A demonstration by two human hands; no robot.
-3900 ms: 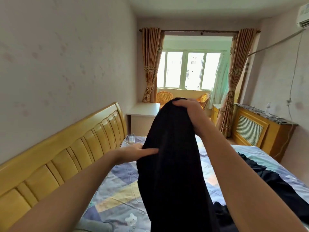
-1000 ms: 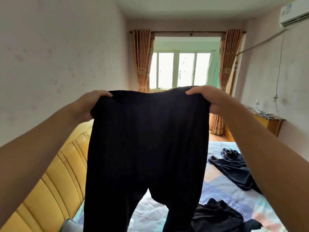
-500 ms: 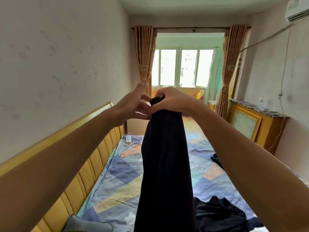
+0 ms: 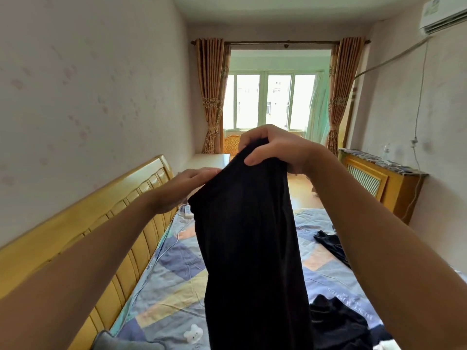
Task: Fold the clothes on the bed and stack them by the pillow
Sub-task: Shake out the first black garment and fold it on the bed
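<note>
Sunlit bedroom, patchwork bed [image 4: 177,274] below, we hold black trousers [image 4: 250,248] aloft, right hand [image 4: 275,150] gripping the waistband, left hand [image 4: 187,185] flat against its edge, fingers straight.

Inventory, as I count it from my remote station:

- Hands: two, the left hand [image 4: 188,184] and the right hand [image 4: 275,150].
- Black garments: three. One held-up garment [image 4: 249,248]; one dark heap [image 4: 338,322] near right on the bed [image 4: 174,281]; one dark piece [image 4: 329,245] farther right.
- Beds: one, with one wooden headboard [image 4: 83,231] at left.
- Curtains: two, the left curtain [image 4: 211,94] and the right curtain [image 4: 341,92].
- Air conditioners [image 4: 442,13]: one, far upper right.
- Wooden cabinets [image 4: 379,183]: one, right.
</note>
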